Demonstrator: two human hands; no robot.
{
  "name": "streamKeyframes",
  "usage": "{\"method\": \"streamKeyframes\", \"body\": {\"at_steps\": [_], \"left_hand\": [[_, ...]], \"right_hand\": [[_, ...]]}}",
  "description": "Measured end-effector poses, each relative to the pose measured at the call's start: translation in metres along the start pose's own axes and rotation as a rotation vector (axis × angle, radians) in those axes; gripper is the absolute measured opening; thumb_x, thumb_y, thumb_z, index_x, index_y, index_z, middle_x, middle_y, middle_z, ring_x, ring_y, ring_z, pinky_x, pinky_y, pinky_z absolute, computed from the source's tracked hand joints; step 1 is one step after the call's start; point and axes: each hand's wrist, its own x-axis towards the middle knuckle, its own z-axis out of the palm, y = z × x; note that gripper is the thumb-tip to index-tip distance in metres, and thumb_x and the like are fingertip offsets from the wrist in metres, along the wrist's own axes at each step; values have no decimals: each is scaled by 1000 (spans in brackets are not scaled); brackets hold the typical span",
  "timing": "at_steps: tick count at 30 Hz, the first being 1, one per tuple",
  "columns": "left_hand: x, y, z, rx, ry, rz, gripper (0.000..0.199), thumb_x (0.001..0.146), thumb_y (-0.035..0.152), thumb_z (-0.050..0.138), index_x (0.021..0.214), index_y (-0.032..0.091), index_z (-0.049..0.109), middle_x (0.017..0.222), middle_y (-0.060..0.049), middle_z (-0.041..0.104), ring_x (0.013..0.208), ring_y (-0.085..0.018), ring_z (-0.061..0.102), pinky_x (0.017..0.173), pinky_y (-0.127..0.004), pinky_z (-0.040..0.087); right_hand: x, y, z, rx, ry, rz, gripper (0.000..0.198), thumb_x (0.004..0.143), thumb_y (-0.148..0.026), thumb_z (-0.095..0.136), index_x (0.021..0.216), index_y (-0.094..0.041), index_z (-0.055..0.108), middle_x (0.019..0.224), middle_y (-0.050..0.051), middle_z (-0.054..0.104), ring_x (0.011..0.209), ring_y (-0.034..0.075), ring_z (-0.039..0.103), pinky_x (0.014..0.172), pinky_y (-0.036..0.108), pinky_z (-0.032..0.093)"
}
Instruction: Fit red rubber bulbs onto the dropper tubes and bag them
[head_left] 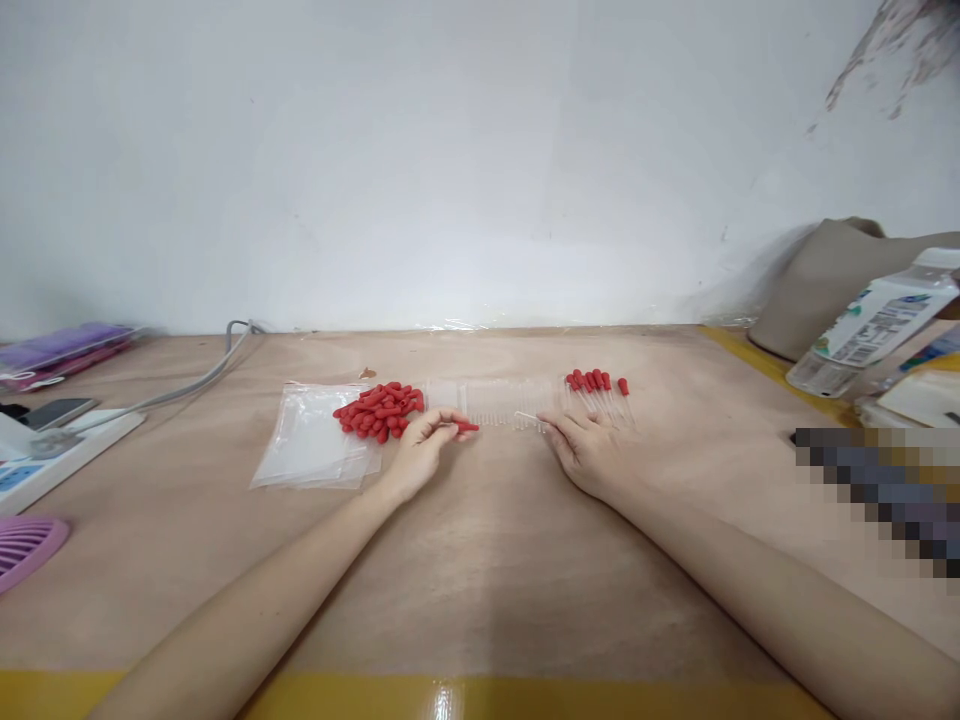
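Observation:
Between the fingertips of my left hand (426,447) is a red rubber dropper bulb (467,427), pointing right. My right hand (585,448) pinches a thin clear glass dropper tube (529,416), its free end toward the bulb; the two are apart. Behind my hands lies a row of clear tubes (495,402), hard to tell one from another. A heap of red bulbs (379,410) sits just left of my left hand, partly on clear plastic bags (315,440). Beyond my right hand several droppers with red bulbs fitted (592,381) lie side by side.
At the left are a white power strip (90,440) with a grey cable (187,383), a phone (56,414), a purple package (67,348) and a pink slatted object (30,550). A plastic bottle (870,325) leans at the right, and the wall (450,180) bounds the table's back.

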Motion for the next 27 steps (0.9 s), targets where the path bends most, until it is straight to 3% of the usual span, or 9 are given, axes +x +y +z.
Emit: {"method": "streamKeyframes", "body": {"at_steps": [4,9,19,23,27], "left_hand": [[-7,-4,12,71,-11,-71,22,70,32,65,75,16,50,71,0,60,71,-15,61,69,-28,46],[-8,-7,15,63,-83,-27,25,71,31,65,74,16,45,67,2,56,67,-13,61,62,-24,45],[-11,-8,16,19,-154,-45,24,75,32,62,91,15,54,90,-5,64,89,-18,63,85,-35,47],[-12,-8,16,26,-169,-75,23,74,35,62,85,15,60,81,-4,66,79,-17,65,80,-34,50],[-13,-7,15,41,-222,-57,22,73,35,64,81,14,64,68,-2,65,66,-14,62,71,-29,51]], "right_hand": [[-1,-11,-1,92,-33,-4,29,93,-31,34,95,-22,62,86,2,68,74,13,60,77,30,33],[-1,-27,-4,198,-99,14,26,93,-28,33,93,-21,58,84,1,67,73,12,60,77,30,33],[2,-36,-5,246,-187,-15,23,93,-26,34,89,-20,56,79,1,65,68,13,57,74,30,33],[5,-34,-10,308,-215,-54,25,92,-27,35,85,-20,58,73,0,65,65,12,56,68,28,34],[7,-27,-10,391,-283,-88,25,92,-28,37,88,-21,61,80,0,67,70,12,58,69,27,35]]}}
